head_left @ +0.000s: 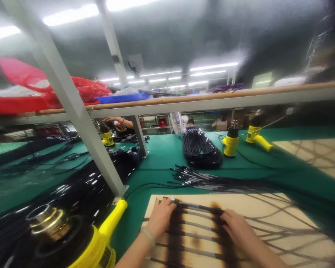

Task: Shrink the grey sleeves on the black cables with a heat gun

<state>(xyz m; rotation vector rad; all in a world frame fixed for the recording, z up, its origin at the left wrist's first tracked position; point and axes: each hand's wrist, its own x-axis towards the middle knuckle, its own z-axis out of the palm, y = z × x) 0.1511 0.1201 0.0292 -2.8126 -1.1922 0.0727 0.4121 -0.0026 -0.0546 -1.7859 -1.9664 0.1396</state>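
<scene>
A light wooden board point(195, 224) with two dark scorched bands lies in front of me, and several black cables point(197, 216) run across it side by side. At the board's far edge, my left hand point(162, 217) has its fingers closed on one end of the topmost cable. My right hand point(237, 225) pinches the same cable farther right, just past the second scorched band. Between the hands the cable shows a greyish sleeve section point(194, 205). The fingertips partly hide where each hand grips. A large yellow heat gun point(100, 243) stands close by my left forearm, nozzle up.
Behind the board lie a bundle of cable ends point(190, 176) and a coiled black cable bundle point(201, 149). Two more yellow heat guns point(231, 143) stand at the back right. A slanted metal post point(80, 115) and a shelf point(212, 100) frame the bench; another person's arm point(121, 121) shows beyond.
</scene>
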